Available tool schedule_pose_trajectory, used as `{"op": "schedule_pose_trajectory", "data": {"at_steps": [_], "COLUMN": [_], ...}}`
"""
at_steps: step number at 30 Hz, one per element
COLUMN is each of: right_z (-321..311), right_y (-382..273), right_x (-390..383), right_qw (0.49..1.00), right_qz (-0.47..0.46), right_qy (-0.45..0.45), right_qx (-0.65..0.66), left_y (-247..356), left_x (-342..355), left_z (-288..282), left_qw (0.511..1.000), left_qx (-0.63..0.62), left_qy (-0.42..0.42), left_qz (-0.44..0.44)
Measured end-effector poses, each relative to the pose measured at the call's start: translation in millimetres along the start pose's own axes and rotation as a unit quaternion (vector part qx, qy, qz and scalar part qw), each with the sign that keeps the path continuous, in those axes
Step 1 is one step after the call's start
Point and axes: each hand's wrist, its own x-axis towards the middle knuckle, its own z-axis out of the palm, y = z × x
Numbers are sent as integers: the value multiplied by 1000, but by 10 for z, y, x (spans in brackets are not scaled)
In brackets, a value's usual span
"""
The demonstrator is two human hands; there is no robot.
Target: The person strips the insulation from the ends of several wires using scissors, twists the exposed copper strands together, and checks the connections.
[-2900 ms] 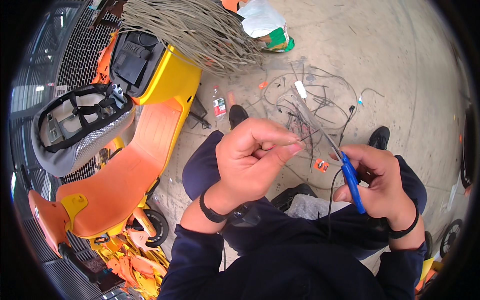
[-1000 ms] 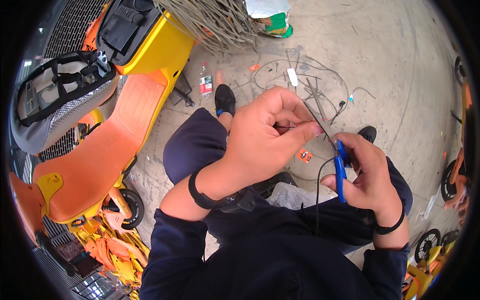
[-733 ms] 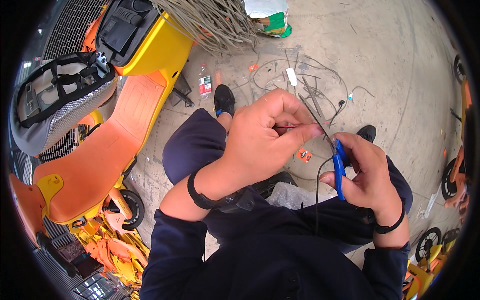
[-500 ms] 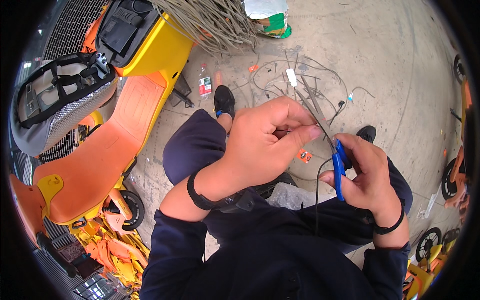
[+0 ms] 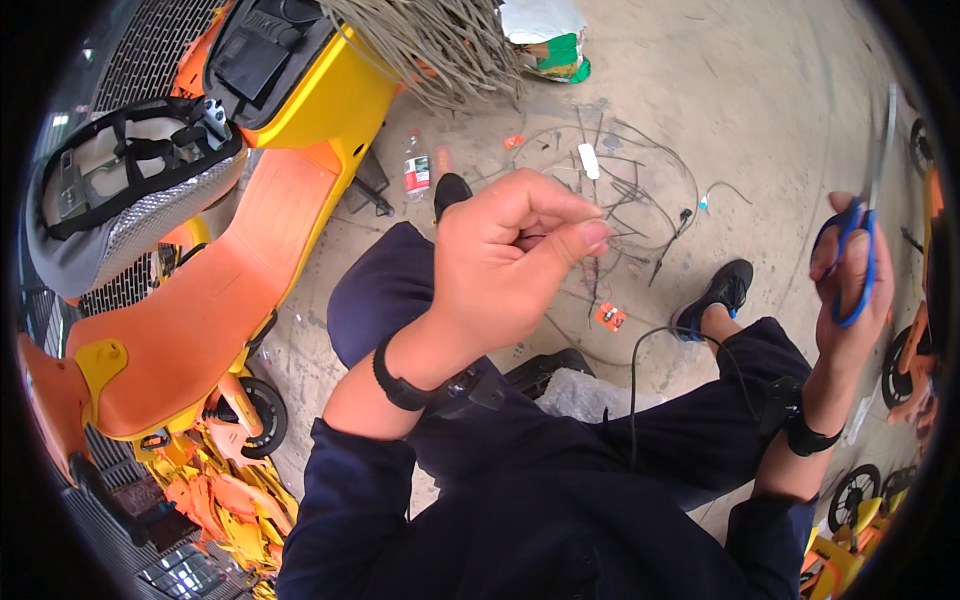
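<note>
My left hand (image 5: 515,275) is raised in front of me, thumb and forefinger pinched together and the other fingers curled. A thin dark line shows inside the curl, too small to name. Well off to the right, my right hand (image 5: 848,305) grips blue-handled scissors (image 5: 870,262), with fingers and thumb through the loops. The blades point away from me and look nearly together, slightly blurred. On the floor beyond my hands lie loose dark wires (image 5: 650,212) and a small white oblong piece (image 5: 588,161).
A yellow and orange scooter body (image 5: 250,235) stands on the left, with a grey padded seat (image 5: 130,190) beside it. A bundle of grey cables (image 5: 430,45), a plastic bottle (image 5: 416,170) and a white-green bag (image 5: 548,40) lie ahead. A black cable (image 5: 634,400) loops over my right thigh.
My right hand has swung the scissors away to the right, apart from my left hand, and the blades have turned to point ahead. My left hand has shifted slightly left, still pinched.
</note>
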Motion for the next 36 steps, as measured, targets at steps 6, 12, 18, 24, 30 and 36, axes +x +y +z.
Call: {"op": "schedule_pose_trajectory", "data": {"at_steps": [6,12,18,24,30,36], "right_z": [414,530,576,545,564,568], "right_y": [46,50,9,15,13,160], "right_x": [-240,-330,-357,-349,-355,-355], "right_qw": [995,961,920,892,915,957], "right_qz": [29,110,177,190,132,-36], "right_qy": [-92,-238,-298,-335,-345,-288], "right_qx": [-37,88,183,239,163,20], "left_y": [-73,50,48,36,48,39], "left_x": [-2,-3,-16,-15,-11,-15], "left_z": [9,39,61,60,74,92], "left_qw": [999,999,998,998,996,997], "left_qx": [10,27,12,24,26,10], "left_qy": [-19,-37,-41,-53,-60,-62], "left_qz": [27,28,45,37,54,46]}}
